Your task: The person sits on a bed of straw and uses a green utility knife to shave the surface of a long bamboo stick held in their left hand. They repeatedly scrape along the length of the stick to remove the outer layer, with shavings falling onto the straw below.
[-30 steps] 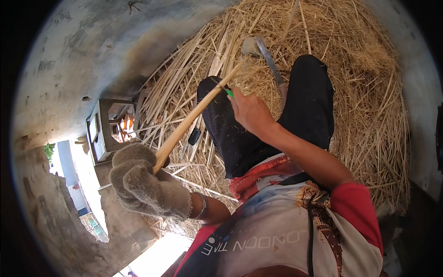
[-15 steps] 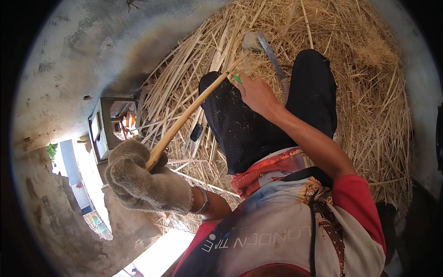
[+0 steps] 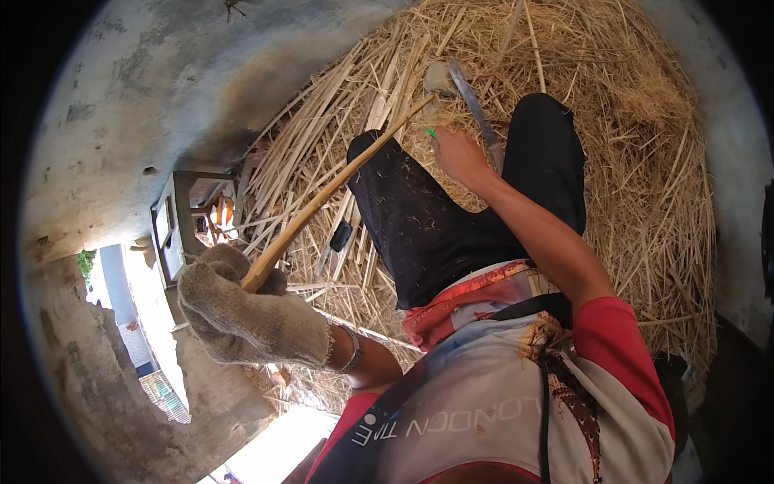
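My left hand [image 3: 242,310], in a thick grey-brown knitted glove, is closed around the thick end of a long pale wooden stick [image 3: 326,191]. The stick slants up and to the right over my left knee, and its thin tip ends near a grey stone [image 3: 439,79]. My right hand [image 3: 461,156] is bare and closed, a little right of the tip and apart from it. A small bright-green thing shows at its fingers, too small to name. Beyond that hand a long narrow metal blade [image 3: 474,101] lies between my knees, its near end partly hidden by my hand and leg.
Straw and split strips [image 3: 645,210] cover the ground around my legs. A small black object [image 3: 341,236] lies beside my left thigh. A stained wall [image 3: 161,97] rises at the left, with a wooden frame [image 3: 184,218] against it. Another thin stick [image 3: 535,48] lies beyond my right knee.
My left hand has drawn slightly left and down with the stick. My right hand has moved right, away from the stick, with the green thing still at its fingers.
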{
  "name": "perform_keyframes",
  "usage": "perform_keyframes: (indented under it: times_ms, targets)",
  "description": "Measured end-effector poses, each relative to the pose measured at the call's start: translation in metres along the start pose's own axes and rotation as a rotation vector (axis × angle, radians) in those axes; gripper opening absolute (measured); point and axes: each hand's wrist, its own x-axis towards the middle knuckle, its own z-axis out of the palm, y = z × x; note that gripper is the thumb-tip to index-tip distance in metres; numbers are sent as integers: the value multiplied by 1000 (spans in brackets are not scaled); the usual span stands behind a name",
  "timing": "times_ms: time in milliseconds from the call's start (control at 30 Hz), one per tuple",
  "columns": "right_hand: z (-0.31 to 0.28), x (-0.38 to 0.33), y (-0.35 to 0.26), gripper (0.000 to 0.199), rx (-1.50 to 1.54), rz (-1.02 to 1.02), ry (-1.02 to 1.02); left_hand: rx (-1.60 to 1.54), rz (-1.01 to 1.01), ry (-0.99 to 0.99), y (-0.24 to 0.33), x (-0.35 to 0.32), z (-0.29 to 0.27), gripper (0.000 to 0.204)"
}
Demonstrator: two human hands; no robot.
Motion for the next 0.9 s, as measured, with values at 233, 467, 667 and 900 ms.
perform_keyframes:
  times_ms: [233, 467, 667, 900]
  targets:
    - [-1, -31, -55, 27, 376, -17, -39, 30, 1, 21, -2, -1, -3, 41]
    - [6, -16, -45, 23, 282, 64, -127, 110, 55, -14, -4, -3, -9, 41]
    - [40, -7, -1, 26, 55, 137, -112, 84, -14, 6, 2, -3, 1, 44]
    - [-5, -33, -59, 29, 346, 215, -100, 165, 76, 65, -3, -8, 2, 50]
